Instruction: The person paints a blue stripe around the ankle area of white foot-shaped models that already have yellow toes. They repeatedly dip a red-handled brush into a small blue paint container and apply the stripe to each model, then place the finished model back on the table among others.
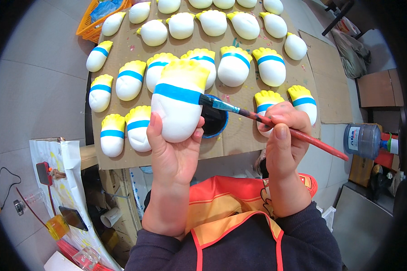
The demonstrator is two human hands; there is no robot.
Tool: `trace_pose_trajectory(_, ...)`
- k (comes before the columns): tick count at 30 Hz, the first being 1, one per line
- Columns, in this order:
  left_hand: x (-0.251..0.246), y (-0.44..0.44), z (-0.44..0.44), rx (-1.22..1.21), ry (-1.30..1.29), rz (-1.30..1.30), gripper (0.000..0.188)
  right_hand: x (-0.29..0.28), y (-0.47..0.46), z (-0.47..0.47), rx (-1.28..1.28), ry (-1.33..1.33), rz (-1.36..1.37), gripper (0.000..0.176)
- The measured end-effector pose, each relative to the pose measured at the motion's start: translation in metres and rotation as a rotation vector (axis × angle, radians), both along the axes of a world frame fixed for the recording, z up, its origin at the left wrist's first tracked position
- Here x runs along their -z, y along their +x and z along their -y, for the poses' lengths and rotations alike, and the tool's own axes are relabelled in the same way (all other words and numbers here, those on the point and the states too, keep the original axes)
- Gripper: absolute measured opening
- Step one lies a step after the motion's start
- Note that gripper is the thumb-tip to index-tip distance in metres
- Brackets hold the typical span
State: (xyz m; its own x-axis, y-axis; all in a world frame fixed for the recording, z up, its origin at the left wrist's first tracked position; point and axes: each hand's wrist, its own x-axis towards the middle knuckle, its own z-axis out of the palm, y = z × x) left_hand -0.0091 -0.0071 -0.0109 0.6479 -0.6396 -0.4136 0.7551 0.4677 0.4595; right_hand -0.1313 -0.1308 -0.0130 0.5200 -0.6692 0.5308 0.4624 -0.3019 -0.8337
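Observation:
My left hand (178, 157) grips the lower end of a white moulded piece (178, 118) with a scalloped yellow top and a blue band across it. In my right hand (286, 135) is a red-handled paintbrush (312, 144), slanting down to the right. Its dark bristles (206, 100) meet the right end of the blue band. Behind the raised piece stands a blue-rimmed bowl (227, 118) of dark liquid, partly hidden. Several similar banded pieces (269, 67) lie around it on the cardboard (237, 145). My right hand partly covers one banded piece (265, 98).
Rows of white pieces with yellow tips (212, 23) fill the far cardboard. An orange basket (88, 25) stands at far left. Beside me at left, a paper-covered surface (69, 162) holds a phone (73, 218) and a yellow jar (57, 227). A water bottle (364, 140) lies sideways at right.

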Motion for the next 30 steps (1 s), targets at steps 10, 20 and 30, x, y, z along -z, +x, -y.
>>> trace_pose_trajectory(10, -0.009, -0.003, -0.006, 0.000, 0.044, 0.141, 0.059, -0.002, -0.004, 0.003, 0.027, 0.027, 0.007, 0.010)
trace_pose_trajectory(20, -0.003, -0.012, -0.001, -0.091, 0.663, 0.998, 0.058, -0.031, -0.005, -0.003, 0.020, 0.020, 0.077, 0.016)
trace_pose_trajectory(30, 0.007, -0.006, -0.002, -0.186, 0.912, 1.763, 0.063, -0.035, 0.006, -0.013, 0.051, -0.052, -0.108, 0.016)
